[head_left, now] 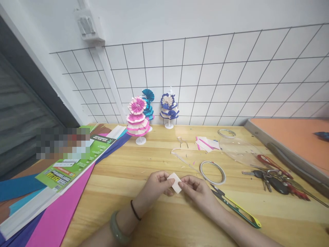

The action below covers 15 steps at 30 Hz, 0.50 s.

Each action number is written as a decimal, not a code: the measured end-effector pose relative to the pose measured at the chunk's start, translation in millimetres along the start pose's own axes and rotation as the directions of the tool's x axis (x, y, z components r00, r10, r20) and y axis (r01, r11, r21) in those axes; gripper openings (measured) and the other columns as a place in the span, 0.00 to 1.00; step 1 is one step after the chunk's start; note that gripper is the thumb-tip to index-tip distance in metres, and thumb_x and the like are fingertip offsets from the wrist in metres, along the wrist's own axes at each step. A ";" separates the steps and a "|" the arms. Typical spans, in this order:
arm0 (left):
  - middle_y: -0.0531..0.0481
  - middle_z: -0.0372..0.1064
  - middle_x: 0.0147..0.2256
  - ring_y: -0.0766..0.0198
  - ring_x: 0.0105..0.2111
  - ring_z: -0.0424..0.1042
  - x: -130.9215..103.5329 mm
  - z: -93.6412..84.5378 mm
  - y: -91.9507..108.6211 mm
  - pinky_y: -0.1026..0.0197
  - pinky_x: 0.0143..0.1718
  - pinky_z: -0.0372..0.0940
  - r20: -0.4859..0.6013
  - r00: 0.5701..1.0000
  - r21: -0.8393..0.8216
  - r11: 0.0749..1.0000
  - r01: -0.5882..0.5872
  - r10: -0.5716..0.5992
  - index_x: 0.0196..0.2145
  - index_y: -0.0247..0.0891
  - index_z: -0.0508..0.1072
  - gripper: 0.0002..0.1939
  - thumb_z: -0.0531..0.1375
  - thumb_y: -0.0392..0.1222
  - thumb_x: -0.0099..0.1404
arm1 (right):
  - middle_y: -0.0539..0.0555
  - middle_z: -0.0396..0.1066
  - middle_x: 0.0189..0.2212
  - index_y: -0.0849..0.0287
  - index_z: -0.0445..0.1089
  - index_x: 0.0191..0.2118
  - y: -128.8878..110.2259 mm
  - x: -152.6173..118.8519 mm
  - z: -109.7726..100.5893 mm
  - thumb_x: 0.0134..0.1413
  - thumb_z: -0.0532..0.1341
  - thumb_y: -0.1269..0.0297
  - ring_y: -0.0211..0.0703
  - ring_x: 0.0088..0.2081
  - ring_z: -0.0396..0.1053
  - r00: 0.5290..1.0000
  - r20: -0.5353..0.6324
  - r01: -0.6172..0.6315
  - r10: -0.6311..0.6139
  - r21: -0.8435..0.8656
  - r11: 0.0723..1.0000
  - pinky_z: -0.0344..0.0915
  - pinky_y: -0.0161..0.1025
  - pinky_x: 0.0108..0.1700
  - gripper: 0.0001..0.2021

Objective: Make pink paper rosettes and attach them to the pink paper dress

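A small white piece of paper (175, 183) is held tilted between both hands above the wooden table (108, 212). My left hand (156, 187) pinches its left side between thumb and fingers. On its right edge, my right hand (196, 192) is closed with thumb against curled fingers. Just right of my right hand lie thread snips (238, 209) with yellow and green handles. A roll of narrow white tape (212, 172) rests beyond that hand, its loose end trailing left across the table.
Pleated paper dresses on stands, pink and white (137, 120), teal (148, 99) and blue and white (169, 108), stand by the wall. Coloured crepe paper (61, 209) lies left. Paper scraps (207, 144), another tape roll (226, 133), keys (267, 178) and an orange-topped case (295, 140) are right.
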<state>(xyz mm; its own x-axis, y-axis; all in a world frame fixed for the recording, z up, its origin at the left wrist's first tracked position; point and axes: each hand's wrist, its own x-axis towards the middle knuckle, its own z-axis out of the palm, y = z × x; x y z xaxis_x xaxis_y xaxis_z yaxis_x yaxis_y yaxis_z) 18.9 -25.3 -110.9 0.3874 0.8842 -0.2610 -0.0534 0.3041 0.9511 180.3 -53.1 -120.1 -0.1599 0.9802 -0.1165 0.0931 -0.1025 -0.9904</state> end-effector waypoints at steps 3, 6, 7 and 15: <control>0.44 0.71 0.27 0.64 0.26 0.71 -0.2 -2.0 -1.1 0.63 0.26 0.65 0.024 1.000 0.035 0.999 0.010 -0.011 0.27 0.31 0.67 0.18 0.64 0.50 0.48 | 0.45 0.60 0.14 0.61 0.66 0.27 -1.1 0.3 0.3 0.41 0.59 0.42 0.30 0.14 0.53 1.000 0.002 -0.024 0.024 0.027 0.999 0.49 0.31 0.19 0.23; 0.45 0.71 0.24 0.65 0.23 0.70 -0.6 -3.2 -2.6 0.63 0.25 0.65 0.059 0.997 0.070 0.997 0.039 -0.043 0.27 0.32 0.65 0.18 0.64 0.49 0.48 | 0.45 0.61 0.14 0.61 0.66 0.29 -0.7 1.0 -0.3 0.40 0.60 0.42 0.30 0.14 0.53 0.999 -0.032 -0.025 0.026 0.050 0.998 0.50 0.31 0.19 0.23; 0.46 0.71 0.23 0.65 0.23 0.70 -0.8 -3.2 -2.9 0.62 0.26 0.65 0.070 0.996 0.074 0.996 0.047 -0.052 0.27 0.32 0.65 0.18 0.65 0.49 0.47 | 0.45 0.61 0.15 0.61 0.67 0.30 -0.6 1.1 -0.5 0.40 0.60 0.42 0.30 0.14 0.54 0.998 -0.046 -0.028 0.030 0.054 0.998 0.50 0.31 0.19 0.23; 0.43 0.72 0.27 0.63 0.26 0.72 -1.7 -3.0 -4.4 0.63 0.28 0.65 0.126 0.988 0.096 0.993 0.074 -0.086 0.29 0.30 0.68 0.19 0.65 0.49 0.47 | 0.53 0.72 0.27 0.59 0.69 0.34 2.5 -1.8 1.2 0.50 0.57 0.50 0.41 0.29 0.67 0.995 0.021 0.102 -0.101 -0.052 0.993 0.62 0.36 0.31 0.16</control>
<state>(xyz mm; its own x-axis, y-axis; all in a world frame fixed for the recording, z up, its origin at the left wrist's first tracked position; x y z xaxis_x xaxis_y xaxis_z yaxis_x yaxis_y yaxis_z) 15.7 -27.0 -115.1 0.5034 0.8031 -0.3189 0.0637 0.3335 0.9406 179.6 -55.4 -122.4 -0.1894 0.9818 -0.0170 0.1277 0.0075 -0.9918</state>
